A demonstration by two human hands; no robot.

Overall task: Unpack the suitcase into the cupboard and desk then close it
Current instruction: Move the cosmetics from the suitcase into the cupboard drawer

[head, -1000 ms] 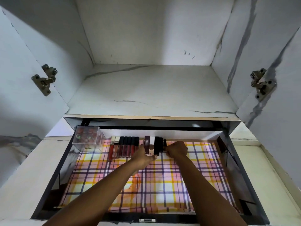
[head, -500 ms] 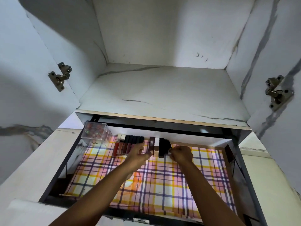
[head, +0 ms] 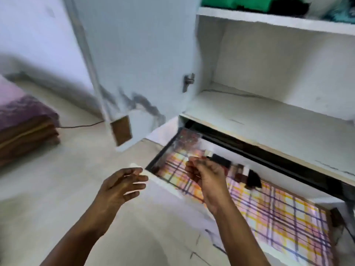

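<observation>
The open drawer (head: 249, 206) of the cupboard (head: 269, 104) is the landmark here; it is pulled out below the cupboard's lowest shelf and lined with a pink, yellow and purple checked sheet (head: 278, 217). Along the drawer's back edge lies a row of small cosmetics (head: 244, 174), dark and brown tubes and cases, blurred by camera motion so single pieces cannot be told apart. In the drawer's far left corner stands a clear plastic box (head: 187, 140) with small coloured things inside.

The right hand (head: 206, 174) hangs above the left part of the drawer, just in front of the cosmetics row, fingers loosely curled; whether the fingertips pinch something small cannot be told through the blur. The left hand (head: 120, 186) hovers just outside the drawer's left front corner, over the floor, its fingers relaxed and slightly spread, holding nothing.

Above the drawer, the lowest shelf of the cupboard is bare white board, and the shelf over it carries folded green clothing (head: 236, 2) with something dark beside it. The cupboard door (head: 134, 64) stands open to the left of the drawer, a metal hinge (head: 188, 81) showing at its inner edge. Farther left of the drawer, on the pale floor (head: 57, 189), is a bed (head: 25, 120) with a purple cover, and a dark cable runs along the floor near it. The suitcase is not in view.
</observation>
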